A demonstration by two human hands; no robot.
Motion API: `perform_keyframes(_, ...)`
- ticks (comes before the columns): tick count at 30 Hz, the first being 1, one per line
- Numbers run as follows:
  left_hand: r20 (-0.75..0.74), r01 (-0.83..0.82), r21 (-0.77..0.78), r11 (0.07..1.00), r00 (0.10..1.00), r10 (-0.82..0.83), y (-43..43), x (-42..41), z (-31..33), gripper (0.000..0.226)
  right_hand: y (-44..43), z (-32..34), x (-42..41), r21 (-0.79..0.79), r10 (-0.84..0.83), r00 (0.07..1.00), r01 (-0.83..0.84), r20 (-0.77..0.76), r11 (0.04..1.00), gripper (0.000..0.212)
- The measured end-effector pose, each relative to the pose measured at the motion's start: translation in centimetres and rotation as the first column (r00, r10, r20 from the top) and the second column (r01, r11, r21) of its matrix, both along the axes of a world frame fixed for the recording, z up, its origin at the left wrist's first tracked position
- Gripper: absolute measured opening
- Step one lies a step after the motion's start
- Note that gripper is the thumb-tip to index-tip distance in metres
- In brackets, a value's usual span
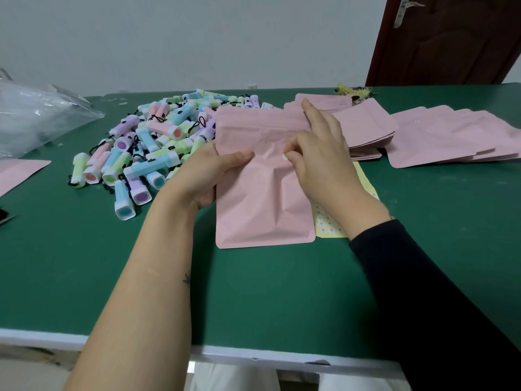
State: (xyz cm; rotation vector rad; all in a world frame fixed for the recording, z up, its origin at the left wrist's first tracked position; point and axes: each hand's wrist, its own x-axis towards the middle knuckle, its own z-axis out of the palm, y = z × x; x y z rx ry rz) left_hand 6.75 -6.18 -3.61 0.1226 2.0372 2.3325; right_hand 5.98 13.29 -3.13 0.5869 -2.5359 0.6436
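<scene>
A pink pouch (pixel 262 198) stands tilted on the green table (pixel 253 292), its top folded over. My left hand (pixel 203 176) grips its left edge, thumb on the front and fingers behind. My right hand (pixel 318 153) lies on the pouch's upper right; its thumb and forefinger pinch a small round white sticker (pixel 284 156) against the front of the pouch. A yellow sticker sheet (pixel 327 224) lies under my right wrist.
A heap of pastel toy flashlights (pixel 146 153) lies to the left of the pouch. Stacks of flat pink pouches (pixel 439 136) cover the right back. A clear plastic bag (pixel 33 114) sits far left, another pink pouch (pixel 19 173) at the left edge.
</scene>
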Motion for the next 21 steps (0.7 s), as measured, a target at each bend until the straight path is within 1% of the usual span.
perform_keyframes(3,-0.004,-0.003,-0.008,1.000,1.000,0.003,0.03,-0.01,0.02,0.017,0.04,0.07,-0.05,0.003,-0.012,1.000,0.012,-0.021,1.000,0.013)
perform_keyframes(7,-0.014,-0.014,-0.010,1.000,1.000,0.014,0.11,-0.11,0.12,0.016,0.13,0.04,-0.14,-0.037,-0.020,0.998,0.018,-0.052,0.999,0.011)
perform_keyframes(10,-0.021,-0.003,-0.007,1.000,1.000,0.003,0.12,-0.09,0.09,0.015,0.08,-0.25,-0.19,-0.104,-0.018,0.999,0.012,-0.049,0.995,0.008)
perform_keyframes(13,-0.032,0.014,0.018,1.000,0.999,-0.013,0.08,-0.05,0.09,0.016,0.03,-0.46,-0.23,-0.204,-0.011,0.999,0.004,-0.033,0.979,0.006)
perform_keyframes(16,-0.032,0.021,0.026,0.999,0.999,-0.020,0.05,-0.01,0.10,0.016,0.06,-0.70,-0.33,-0.232,-0.018,1.000,0.017,-0.004,0.973,0.021)
perform_keyframes(18,-0.027,0.020,0.034,0.999,0.999,-0.019,0.06,-0.04,0.09,0.016,0.01,-0.65,-0.25,-0.293,-0.008,1.000,0.010,0.007,0.956,0.040)
perform_keyframes(19,-0.026,0.021,0.046,0.999,0.999,-0.020,0.08,-0.05,0.08,0.017,-0.06,-0.68,-0.25,-0.387,0.019,0.999,0.000,0.047,0.922,0.052)
perform_keyframes(20,-0.025,0.023,0.062,0.998,0.999,-0.022,0.08,-0.07,0.08,0.018,-0.09,-0.66,-0.23,-0.517,0.069,0.990,0.006,0.127,0.856,0.062)
perform_keyframes(21,-0.023,0.024,0.077,0.997,0.999,-0.022,0.07,-0.10,0.08,0.019,-0.11,-0.52,-0.14,-0.648,0.141,0.963,0.043,0.229,0.760,0.067)
